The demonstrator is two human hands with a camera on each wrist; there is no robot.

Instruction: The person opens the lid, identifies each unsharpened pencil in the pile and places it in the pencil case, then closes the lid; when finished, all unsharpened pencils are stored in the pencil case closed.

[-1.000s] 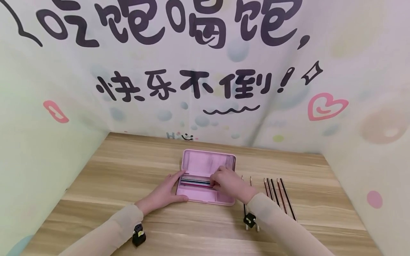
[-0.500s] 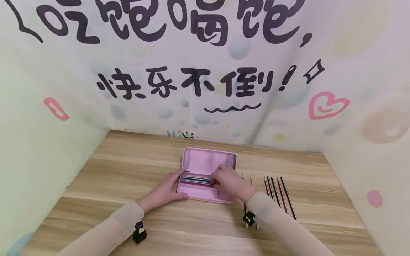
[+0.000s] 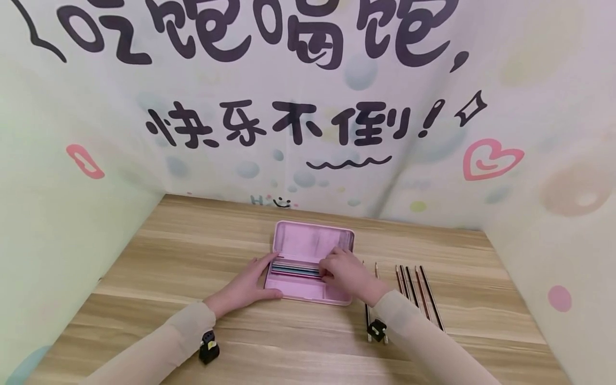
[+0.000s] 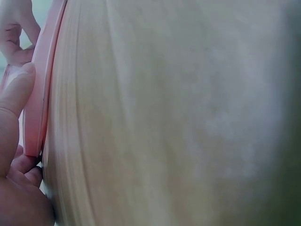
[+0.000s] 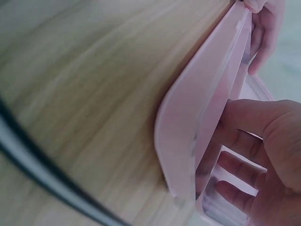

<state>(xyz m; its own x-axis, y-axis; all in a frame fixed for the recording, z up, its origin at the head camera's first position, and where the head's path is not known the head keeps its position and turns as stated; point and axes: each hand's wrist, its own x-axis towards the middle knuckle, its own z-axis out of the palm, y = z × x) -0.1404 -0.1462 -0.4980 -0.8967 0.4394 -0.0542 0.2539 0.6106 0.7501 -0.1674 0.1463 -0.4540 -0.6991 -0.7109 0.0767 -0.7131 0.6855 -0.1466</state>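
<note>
An open pink pencil case (image 3: 313, 240) lies on the table, its lid tipped back. Several coloured pencils (image 3: 294, 270) lie side by side across it. My left hand (image 3: 245, 286) grips the case's left end, thumb on the front wall (image 4: 35, 108) and fingers round the corner. My right hand (image 3: 348, 275) reaches into the case with bent fingers, at the right ends of the pencils. In the right wrist view the front wall (image 5: 193, 103) hides its fingertips, so I cannot tell whether they pinch a pencil.
Several dark and reddish pencils (image 3: 424, 294) lie on the wooden table (image 3: 192, 240) right of the case. Two more pencils (image 3: 377, 272) lie closer to it, partly under the right forearm. A printed cloth backdrop (image 3: 289, 176) stands behind the table.
My right hand has shifted slightly to the right inside the case, showing a little more of the pencils. The left hand keeps its grip on the case.
</note>
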